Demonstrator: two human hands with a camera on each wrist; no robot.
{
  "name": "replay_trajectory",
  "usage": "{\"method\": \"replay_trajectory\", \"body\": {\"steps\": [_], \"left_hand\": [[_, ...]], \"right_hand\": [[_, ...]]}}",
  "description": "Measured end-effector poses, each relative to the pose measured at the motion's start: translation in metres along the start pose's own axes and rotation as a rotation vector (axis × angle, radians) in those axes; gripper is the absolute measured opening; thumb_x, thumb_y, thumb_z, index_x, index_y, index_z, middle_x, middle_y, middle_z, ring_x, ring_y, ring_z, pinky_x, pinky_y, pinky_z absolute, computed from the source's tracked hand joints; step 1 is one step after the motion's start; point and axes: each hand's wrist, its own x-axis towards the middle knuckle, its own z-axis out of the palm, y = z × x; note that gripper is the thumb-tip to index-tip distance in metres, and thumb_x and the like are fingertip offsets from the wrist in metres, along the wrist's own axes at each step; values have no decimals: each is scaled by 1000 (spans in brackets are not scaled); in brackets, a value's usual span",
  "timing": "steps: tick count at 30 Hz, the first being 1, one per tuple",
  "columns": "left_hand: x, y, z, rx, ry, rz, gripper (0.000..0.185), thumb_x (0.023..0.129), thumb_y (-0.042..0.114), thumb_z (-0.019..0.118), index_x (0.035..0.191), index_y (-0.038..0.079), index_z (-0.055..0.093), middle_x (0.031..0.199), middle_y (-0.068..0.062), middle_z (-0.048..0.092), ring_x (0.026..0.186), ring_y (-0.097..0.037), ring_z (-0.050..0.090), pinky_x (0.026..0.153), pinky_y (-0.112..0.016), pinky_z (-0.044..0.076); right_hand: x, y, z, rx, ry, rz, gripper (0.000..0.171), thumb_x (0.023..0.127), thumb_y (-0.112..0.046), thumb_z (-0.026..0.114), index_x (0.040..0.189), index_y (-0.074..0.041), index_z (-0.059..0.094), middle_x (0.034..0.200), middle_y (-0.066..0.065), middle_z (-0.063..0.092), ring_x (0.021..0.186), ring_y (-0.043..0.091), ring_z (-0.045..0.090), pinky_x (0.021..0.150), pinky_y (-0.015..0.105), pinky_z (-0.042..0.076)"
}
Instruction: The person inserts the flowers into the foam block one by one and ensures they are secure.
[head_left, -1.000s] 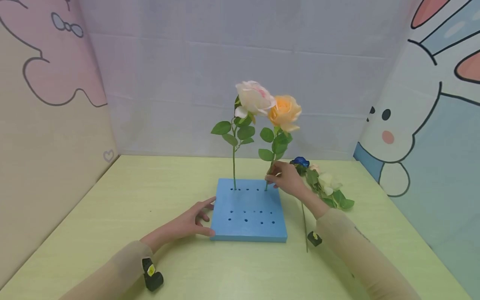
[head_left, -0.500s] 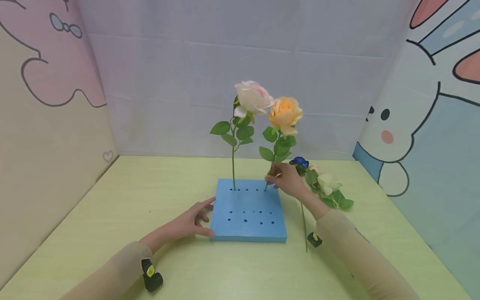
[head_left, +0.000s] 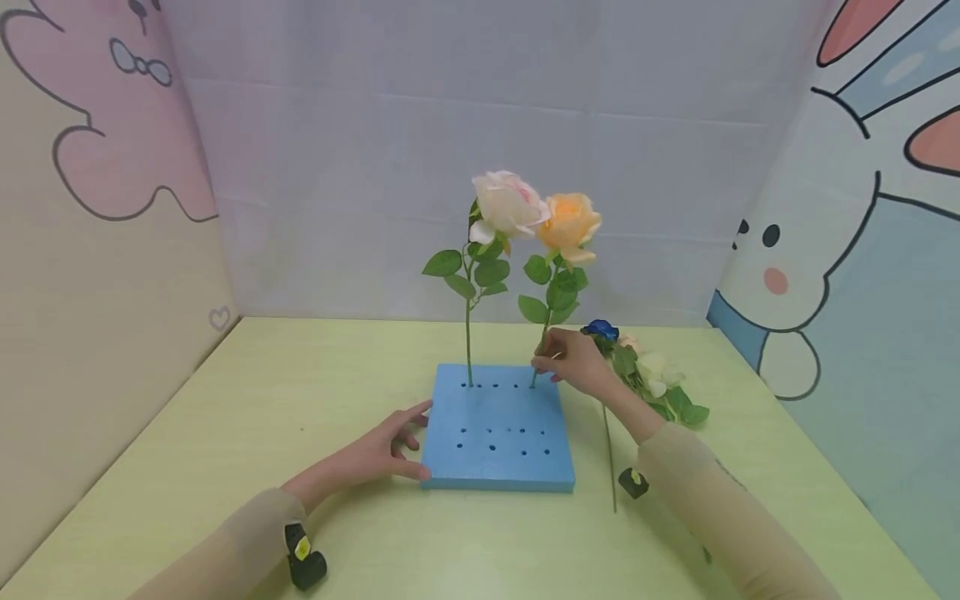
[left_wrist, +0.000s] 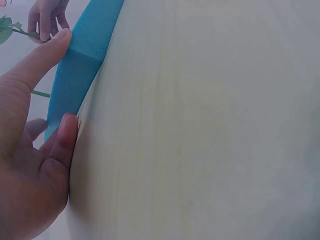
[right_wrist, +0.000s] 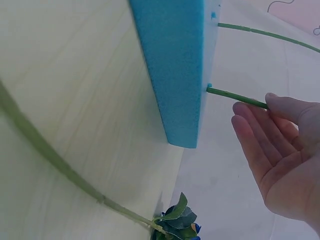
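My right hand [head_left: 576,360] pinches the green stem of an orange rose [head_left: 569,225] between thumb and fingers. In the right wrist view the stem [right_wrist: 235,96] enters a hole at the edge of a blue foam block [right_wrist: 172,65]. Left of it, a pale pink rose [head_left: 510,204] stands upright in the block's back row of holes. With thumb and fingers spread, my left hand [head_left: 382,450] touches the left side of the block [head_left: 498,417]. The left wrist view shows the thumb and a fingertip against the block's side [left_wrist: 80,75].
Right of the block, a blue rose [head_left: 601,330] and a white rose [head_left: 657,372] lie on the table [head_left: 360,367] among leaves. One long bare stem [head_left: 609,458] points toward the front. Cloth walls with cartoon figures enclose the sides.
The orange rose first leans a little to the right, then back a little to the left. Both hands keep their places. The head view has tilted slightly up.
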Motion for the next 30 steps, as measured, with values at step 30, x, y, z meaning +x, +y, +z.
{"method": "replay_trajectory", "body": {"steps": [30], "left_hand": [[-1, 0, 1, -13, 3, -4, 102, 80, 33, 82, 159, 22, 19, 149, -14, 42, 111, -22, 48, 84, -24, 45]], "right_hand": [[-25, -11, -11, -1, 74, -16, 78, 87, -30, 76, 152, -11, 37, 151, 15, 47, 137, 35, 49, 107, 51, 45]]}}
